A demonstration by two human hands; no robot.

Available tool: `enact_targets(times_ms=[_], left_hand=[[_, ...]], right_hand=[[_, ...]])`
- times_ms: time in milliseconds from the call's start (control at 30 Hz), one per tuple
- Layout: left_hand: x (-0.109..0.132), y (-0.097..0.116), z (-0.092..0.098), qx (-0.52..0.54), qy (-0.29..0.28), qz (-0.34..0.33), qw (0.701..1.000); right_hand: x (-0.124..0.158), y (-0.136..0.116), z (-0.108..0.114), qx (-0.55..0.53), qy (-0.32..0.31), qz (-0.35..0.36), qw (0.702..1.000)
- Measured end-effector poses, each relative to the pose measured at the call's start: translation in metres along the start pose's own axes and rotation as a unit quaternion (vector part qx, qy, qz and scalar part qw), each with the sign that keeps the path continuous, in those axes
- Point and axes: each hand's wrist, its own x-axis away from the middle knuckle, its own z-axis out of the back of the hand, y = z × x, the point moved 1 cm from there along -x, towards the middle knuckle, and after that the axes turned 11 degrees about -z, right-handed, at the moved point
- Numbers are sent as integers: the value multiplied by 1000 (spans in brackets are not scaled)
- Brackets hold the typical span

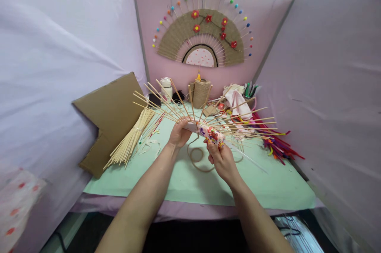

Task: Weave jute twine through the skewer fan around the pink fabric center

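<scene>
A half-round fan frame of thin wooden sticks is held up over the table, its sticks spreading outward from a pale base. My left hand is closed on the left side of that base. In my right hand is a flower-patterned hot glue gun, fingers wrapped round its handle, with a long clear glue stick trailing from its back. The gun's tip points left toward the base; whether it touches is hidden. Jute twine hangs below the frame and curls on the tabletop.
A bundle of sticks leans by folded cardboard on the left. Behind are a white bottle and a twine spool. Pipe cleaners and cloth lie right. A decorated fan hangs on the back panel.
</scene>
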Motion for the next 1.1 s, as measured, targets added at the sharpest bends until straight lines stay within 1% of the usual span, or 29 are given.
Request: enact_targets(times_ms=[233, 367, 600, 767, 900, 1000, 1100], left_hand=[[1, 0, 0, 1, 9, 5, 1000], [1, -1, 0, 7, 0, 3, 1000], [1, 1, -2, -7, 7, 5, 1000], [1, 1, -3, -12, -1, 5, 1000], [0, 0, 0, -8, -6, 3, 1000], [-1, -1, 3, -4, 3, 3, 1000], [-2, 0, 4, -6, 13, -4, 1000]], right_hand=[[3, 2, 1, -10, 3, -3, 1000], [5, 2, 2, -12, 4, -10, 1000], [8, 1, 2, -20, 5, -37, 999], [9, 0, 1, -16, 15, -33, 999], [7, 4, 1, -17, 24, -15, 999], [7, 6, 3, -19, 31, -13, 999], [7, 6, 4, -16, 32, -25, 999]])
